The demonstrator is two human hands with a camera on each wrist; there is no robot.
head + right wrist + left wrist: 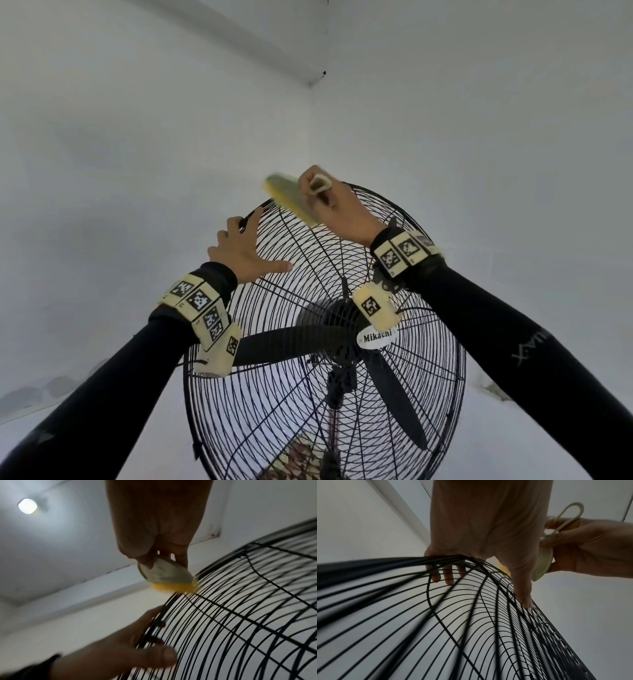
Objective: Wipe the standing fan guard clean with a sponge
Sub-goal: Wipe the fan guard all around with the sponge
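Observation:
The standing fan's black wire guard [291, 294] fills the lower middle of the head view. My left hand [239, 250] grips its top-left rim, fingers [448, 577] curled over the edge and the thumb lying on the front wires. My right hand [337, 209] holds the sponge [291, 197], a pale-backed pad with a yellow underside and a loop handle [570, 513]. The sponge's yellow side [175, 588] touches the guard's [240, 615] top rim just right of the left hand [120, 649]. The sponge is motion-blurred.
Behind the guard are dark blades, a hub with a white "Mikachi" badge [376, 337] and the stand pole [337, 387]. White walls meet in a corner behind the fan. A ceiling light [27, 505] glows overhead. Something brown and patterned [301, 459] lies near the fan's base.

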